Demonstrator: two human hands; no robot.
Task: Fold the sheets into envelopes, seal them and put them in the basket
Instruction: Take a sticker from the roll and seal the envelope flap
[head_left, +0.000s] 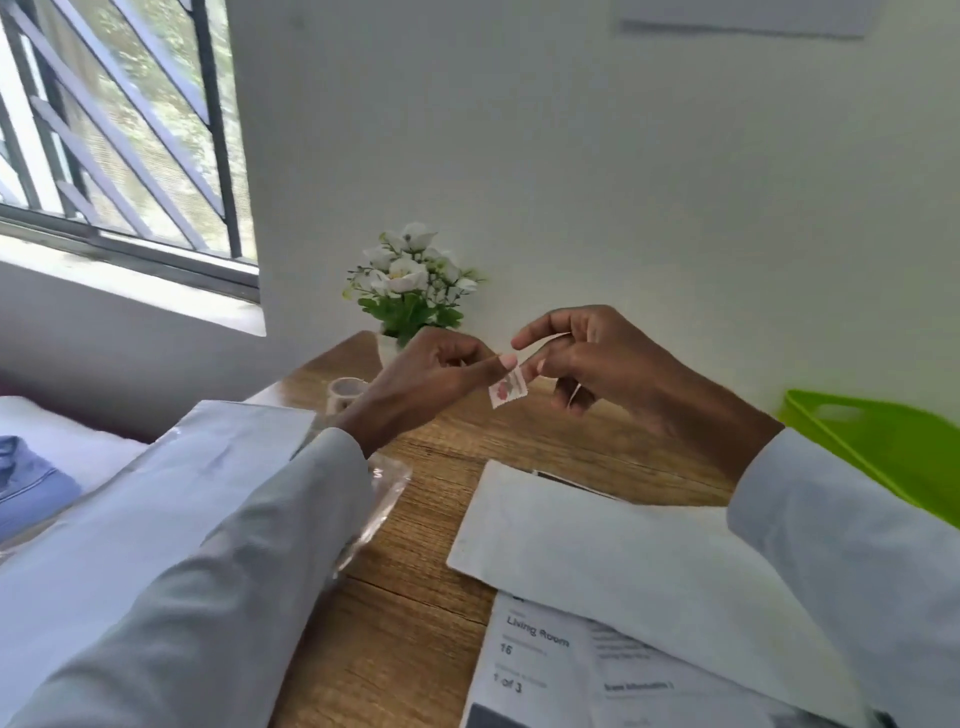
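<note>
I am watching both hands meeting in the air above a wooden table (415, 613), working a small stamp-like sticker (508, 391) with a red motif. The left hand (431, 374) is curling its fingers and pinching the sticker's upper corner between thumb and forefinger, the sticker hanging down from that grip. The right hand (587, 358) is hovering just beside it, forefinger stretched toward the left thumb and the other fingers curled; whether it is also holding a strip of backing I cannot tell through the blur. Below the right sleeve a white envelope (597, 540) is lying flat on the table, partly covering a printed sheet (550, 670). A green basket (883, 447) is sitting at the table's right edge, well apart from the envelope. A roll of clear tape (345, 393) and a potted white flower (410, 286) are standing at the far side, near the wall.
</note>
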